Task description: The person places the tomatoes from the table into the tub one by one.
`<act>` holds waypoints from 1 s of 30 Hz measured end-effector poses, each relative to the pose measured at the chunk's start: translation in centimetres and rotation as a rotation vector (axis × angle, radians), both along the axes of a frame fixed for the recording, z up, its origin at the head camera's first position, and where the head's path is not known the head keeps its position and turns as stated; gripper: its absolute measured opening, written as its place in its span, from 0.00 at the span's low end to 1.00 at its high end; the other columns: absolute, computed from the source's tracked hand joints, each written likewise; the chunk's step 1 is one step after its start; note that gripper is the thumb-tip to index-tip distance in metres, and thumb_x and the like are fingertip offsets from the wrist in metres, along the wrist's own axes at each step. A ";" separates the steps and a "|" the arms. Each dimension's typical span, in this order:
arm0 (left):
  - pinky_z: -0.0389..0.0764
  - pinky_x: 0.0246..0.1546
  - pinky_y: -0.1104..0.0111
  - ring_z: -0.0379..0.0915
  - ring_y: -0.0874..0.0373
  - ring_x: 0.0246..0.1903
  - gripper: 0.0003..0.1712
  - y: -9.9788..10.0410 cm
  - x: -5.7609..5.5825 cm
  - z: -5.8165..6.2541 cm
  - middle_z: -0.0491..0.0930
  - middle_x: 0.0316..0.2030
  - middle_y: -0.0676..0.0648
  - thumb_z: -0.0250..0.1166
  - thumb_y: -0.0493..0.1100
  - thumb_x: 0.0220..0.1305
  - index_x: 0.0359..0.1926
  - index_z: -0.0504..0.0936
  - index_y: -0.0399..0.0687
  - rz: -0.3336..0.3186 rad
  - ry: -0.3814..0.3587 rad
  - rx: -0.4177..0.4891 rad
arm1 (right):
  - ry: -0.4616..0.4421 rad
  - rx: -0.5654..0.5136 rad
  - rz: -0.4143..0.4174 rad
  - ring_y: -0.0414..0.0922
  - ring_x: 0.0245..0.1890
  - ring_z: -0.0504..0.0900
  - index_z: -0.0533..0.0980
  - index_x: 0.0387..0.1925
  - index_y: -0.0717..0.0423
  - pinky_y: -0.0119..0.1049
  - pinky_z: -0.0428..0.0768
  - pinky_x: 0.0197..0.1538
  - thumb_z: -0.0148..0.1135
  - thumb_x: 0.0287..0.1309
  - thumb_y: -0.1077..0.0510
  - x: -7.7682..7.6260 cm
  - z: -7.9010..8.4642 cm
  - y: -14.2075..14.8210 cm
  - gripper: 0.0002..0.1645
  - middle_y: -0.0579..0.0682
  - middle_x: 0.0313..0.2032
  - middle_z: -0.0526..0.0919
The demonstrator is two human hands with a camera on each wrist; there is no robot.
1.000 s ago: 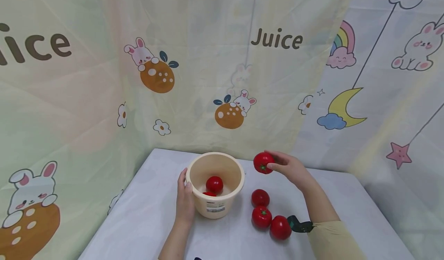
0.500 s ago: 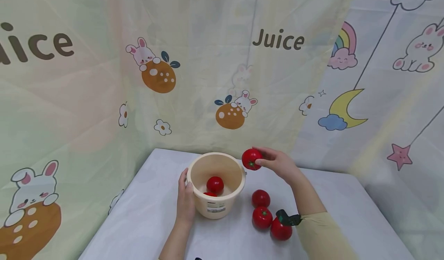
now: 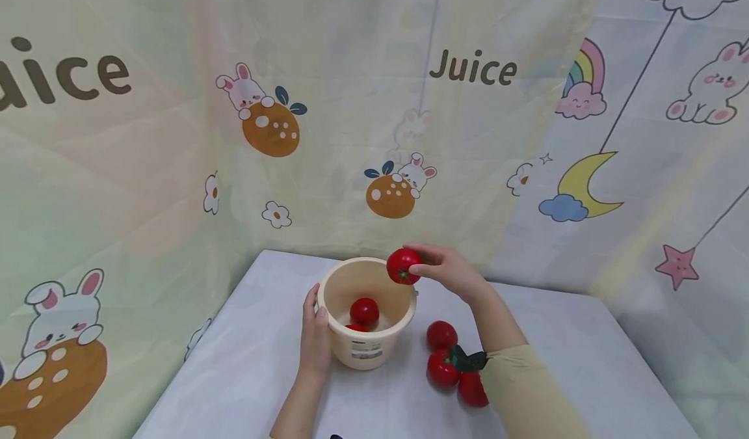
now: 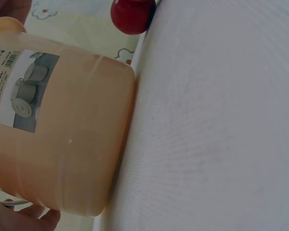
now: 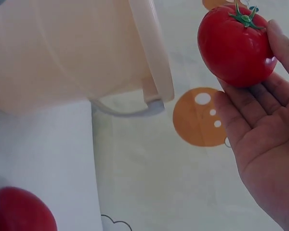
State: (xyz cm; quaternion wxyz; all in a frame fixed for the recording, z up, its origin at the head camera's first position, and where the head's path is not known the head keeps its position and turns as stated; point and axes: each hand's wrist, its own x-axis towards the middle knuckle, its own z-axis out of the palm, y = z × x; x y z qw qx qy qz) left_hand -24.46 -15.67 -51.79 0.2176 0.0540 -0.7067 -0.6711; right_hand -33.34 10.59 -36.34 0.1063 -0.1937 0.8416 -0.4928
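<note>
Red, glossy, rounded tomato [image 5: 237, 45] in fingers [image 5: 229, 115]

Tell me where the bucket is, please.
In the head view, the bucket stands on the table below centre, the left hand at its left, three loose tomatoes to its right.

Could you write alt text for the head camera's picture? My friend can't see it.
A person's right hand holds a red tomato up close to a cream bucket, which their left hand grips. Two more tomatoes show inside it; three tomatoes lie beside it on a white table. Bunny-print cloth hangs behind.
</note>
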 end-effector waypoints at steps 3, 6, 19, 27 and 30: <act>0.61 0.71 0.43 0.57 0.54 0.72 0.28 0.1 0.1 0.3 0.59 0.73 0.60 0.40 0.56 0.73 0.72 0.56 0.77 0.002 -0.009 0.003 | -0.007 0.012 0.011 0.50 0.61 0.75 0.74 0.63 0.33 0.52 0.79 0.60 0.72 0.51 0.39 -0.2 0.0 -0.7 0.36 0.45 0.58 0.80; 0.63 0.69 0.43 0.57 0.53 0.72 0.28 0.2 0.2 0.7 0.59 0.73 0.60 0.40 0.57 0.73 0.72 0.56 0.78 -0.004 -0.009 0.003 | -0.014 0.040 0.020 0.49 0.61 0.75 0.75 0.62 0.31 0.51 0.80 0.58 0.73 0.49 0.39 -0.3 0.0 -1.6 0.36 0.43 0.57 0.81; 0.66 0.67 0.42 0.57 0.53 0.72 0.28 0.2 0.4 0.6 0.59 0.73 0.59 0.42 0.59 0.73 0.72 0.54 0.77 -0.016 -0.031 0.004 | 0.015 0.223 0.164 0.46 0.58 0.75 0.76 0.59 0.28 0.46 0.83 0.52 0.73 0.47 0.38 -1.2 -0.6 -5.4 0.34 0.39 0.53 0.82; 0.64 0.68 0.41 0.57 0.52 0.72 0.28 0.1 0.5 0.8 0.59 0.73 0.58 0.42 0.58 0.74 0.73 0.55 0.75 -0.012 -0.022 -0.003 | 0.004 0.295 0.203 0.47 0.59 0.74 0.77 0.59 0.27 0.48 0.82 0.53 0.73 0.48 0.37 -1.4 -1.1 -7.0 0.33 0.39 0.53 0.81; 0.64 0.67 0.41 0.56 0.52 0.72 0.29 0.2 0.5 0.9 0.58 0.73 0.58 0.43 0.57 0.73 0.73 0.54 0.75 -0.015 -0.039 -0.005 | 0.004 0.299 0.225 0.46 0.58 0.75 0.77 0.59 0.30 0.50 0.82 0.55 0.72 0.50 0.38 -1.4 -1.2 -7.6 0.32 0.40 0.53 0.81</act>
